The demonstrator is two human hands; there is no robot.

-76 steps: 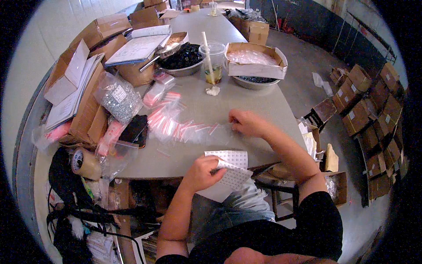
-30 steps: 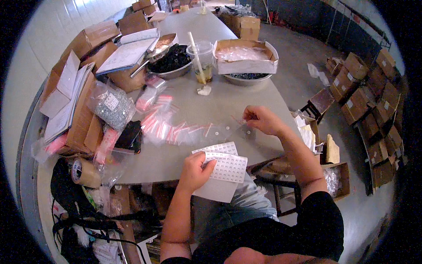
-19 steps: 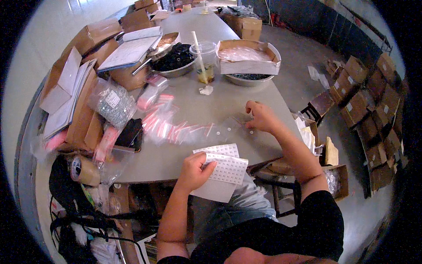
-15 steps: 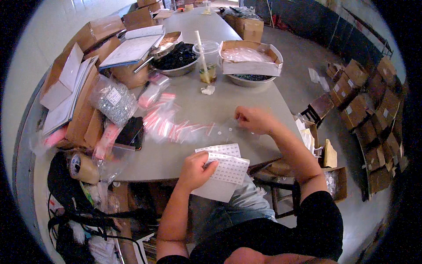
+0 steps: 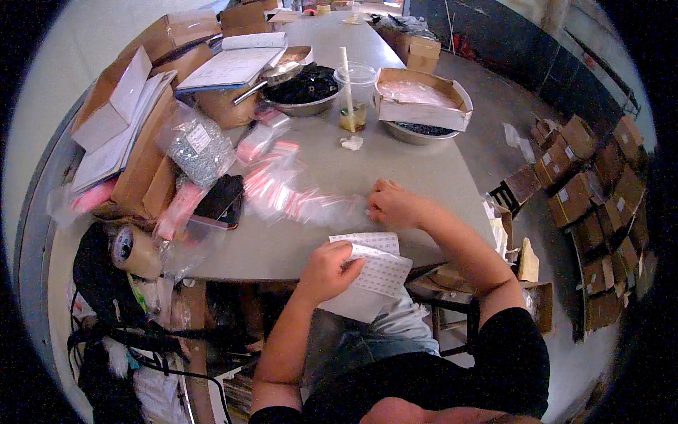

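My left hand is closed on a sheet of small printed stickers, thumb on top. The sheet is folded over and hangs past the table's front edge above my lap. My right hand rests low over the table with its fingers curled together, at the right end of a row of clear zip bags with red-striped tops. Its fingertips touch or nearly touch the last bag; what they pinch, if anything, is too small to make out. The bags overlap in a fanned line running toward the back left.
Left of the bags lie a black phone, a bag of small metal parts and cardboard boxes. Behind stand a bowl of black parts, a plastic cup with a straw and a white carton on another bowl.
My right hand has moved left to the end of the bag row, covering the spot where small white dots showed. My left hand keeps its hold on the sticker sheet. The view has shifted slightly.
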